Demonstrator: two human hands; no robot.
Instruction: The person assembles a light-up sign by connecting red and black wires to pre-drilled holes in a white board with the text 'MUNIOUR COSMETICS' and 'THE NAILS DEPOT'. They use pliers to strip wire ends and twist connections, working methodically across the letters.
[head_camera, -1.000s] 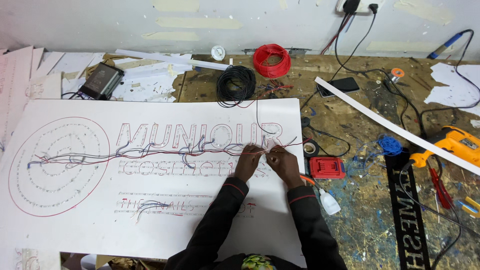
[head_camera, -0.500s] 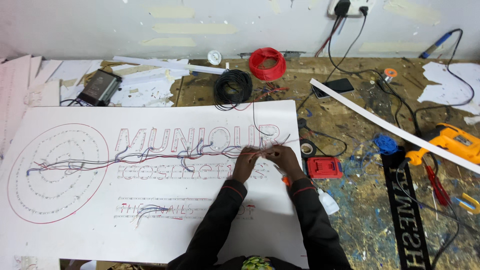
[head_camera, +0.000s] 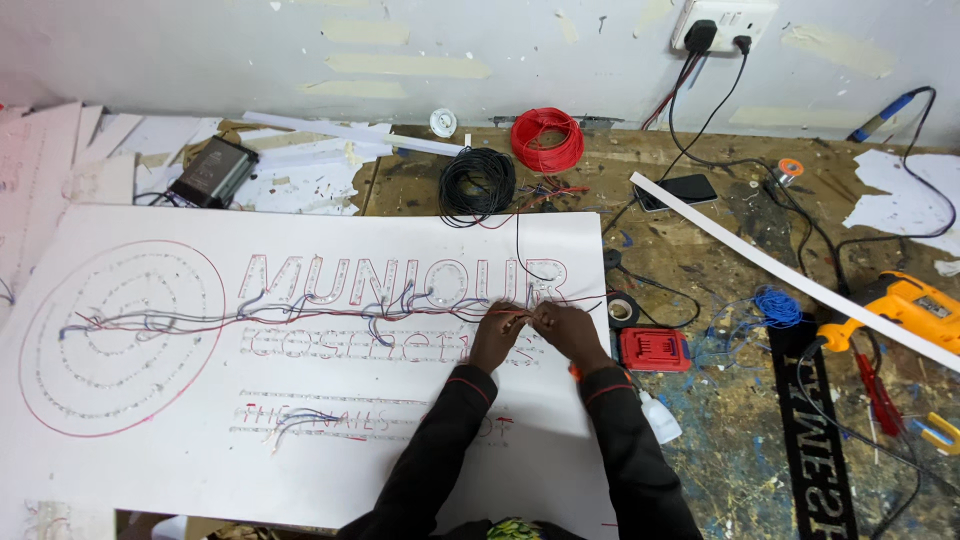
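1. My left hand (head_camera: 497, 335) and right hand (head_camera: 562, 327) meet over the right-hand part of the white sign board (head_camera: 150, 460), which covers the left and middle of the worktop (head_camera: 720, 470).
2. Fingers of both hands are pinched together on the thin red and grey wires (head_camera: 300, 315) that run along the row of large outlined letters; the pinch sits just below the last letters of that row. At this size I cannot tell for certain whether each hand holds one strand or several.
3. The wire run trails left from my hands across the board into the ringed circle (head_camera: 120, 335) near the board's left edge.
4. Step in hand, as I judge it: joining or twisting wire ends at the right end of the letter row. The next move would call for a steady pinch and a short twist, keeping the strands clear of the board's small lamp points.
5. Off the board: a black wire coil (head_camera: 477, 185) and a red wire coil (head_camera: 547, 139) near the back edge; a red battery pack (head_camera: 655, 349) just right of the board; a yellow drill (head_camera: 905, 305) at the right edge; a long white strip (head_camera: 790, 270) lying diagonally.
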